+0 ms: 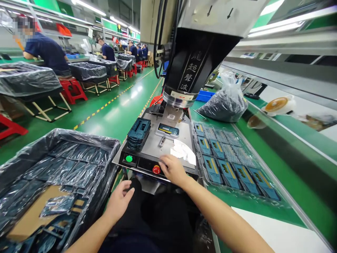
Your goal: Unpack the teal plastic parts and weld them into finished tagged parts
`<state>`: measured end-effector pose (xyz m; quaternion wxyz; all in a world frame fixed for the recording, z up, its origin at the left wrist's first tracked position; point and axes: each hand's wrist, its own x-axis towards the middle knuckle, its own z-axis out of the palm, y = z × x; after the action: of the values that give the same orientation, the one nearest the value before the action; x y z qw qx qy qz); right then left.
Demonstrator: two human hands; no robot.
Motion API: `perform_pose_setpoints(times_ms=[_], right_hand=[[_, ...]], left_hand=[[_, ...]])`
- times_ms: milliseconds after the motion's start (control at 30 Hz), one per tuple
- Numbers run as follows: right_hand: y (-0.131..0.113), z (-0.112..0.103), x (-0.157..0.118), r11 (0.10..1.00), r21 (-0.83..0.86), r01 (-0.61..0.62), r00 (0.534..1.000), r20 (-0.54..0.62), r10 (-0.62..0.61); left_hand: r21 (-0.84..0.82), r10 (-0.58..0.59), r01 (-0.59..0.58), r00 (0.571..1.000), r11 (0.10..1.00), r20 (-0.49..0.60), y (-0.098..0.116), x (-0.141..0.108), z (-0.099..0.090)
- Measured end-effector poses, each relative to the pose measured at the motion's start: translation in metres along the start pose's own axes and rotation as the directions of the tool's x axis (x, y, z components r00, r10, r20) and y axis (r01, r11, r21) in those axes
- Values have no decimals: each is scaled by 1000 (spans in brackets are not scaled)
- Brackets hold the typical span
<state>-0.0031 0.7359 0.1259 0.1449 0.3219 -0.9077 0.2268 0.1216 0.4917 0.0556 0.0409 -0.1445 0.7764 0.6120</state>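
My right hand (173, 170) hovers at the front edge of the machine base, beside the red emergency-stop button (156, 169). Its fingers are loosely bent and apart, with nothing seen in them. Low over my lap, my left hand (119, 200) is empty, thumb and fingers apart, near the lined bin. A dark teal plastic part with a yellow strip (168, 129) lies in the fixture under the machine's horn (171, 114). Left of it is a stack of teal plastic frames (139, 133). A green button (129, 159) sits on the panel's left.
A plastic-lined bin (107, 140) of teal parts and cardboard stands at left. On the green bench at right are a clear tray (237, 154) with several teal parts, a filled plastic bag (223, 100) and a small fan (279, 104). Several people sit along the left line.
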Motion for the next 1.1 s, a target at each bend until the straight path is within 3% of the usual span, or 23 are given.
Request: perform_pose_setpoints(times_ms=[67,133,267,367,667,867,967,1100], right_hand=[[-10,-4,-22,996,23,-89,995,43,88],[-11,-7,-42,975,14,-222,973,68,220],[4,-8,-75,892,-17,-451,891,55,451],[20,-2,-93,847,-32,-531,847,2,532],[37,19,-111,847,36,-530,835,-156,528],[28,17,-112,795,186,-577,781,-160,604],[25,19,-112,787,213,-579,776,-154,612],[25,21,-112,801,219,-558,790,-157,593]], left_hand=[[257,203,-191,979,947,-18,-1,10,-6],[455,318,-292,948,841,22,0,19,-11],[653,376,-355,919,669,114,6,40,-12],[720,378,-365,913,590,153,7,55,-7],[772,304,-359,926,525,224,11,67,0],[713,380,-344,918,611,117,4,55,7],[704,294,-348,934,619,203,-15,47,18],[795,-55,-230,948,562,313,-55,35,31]])
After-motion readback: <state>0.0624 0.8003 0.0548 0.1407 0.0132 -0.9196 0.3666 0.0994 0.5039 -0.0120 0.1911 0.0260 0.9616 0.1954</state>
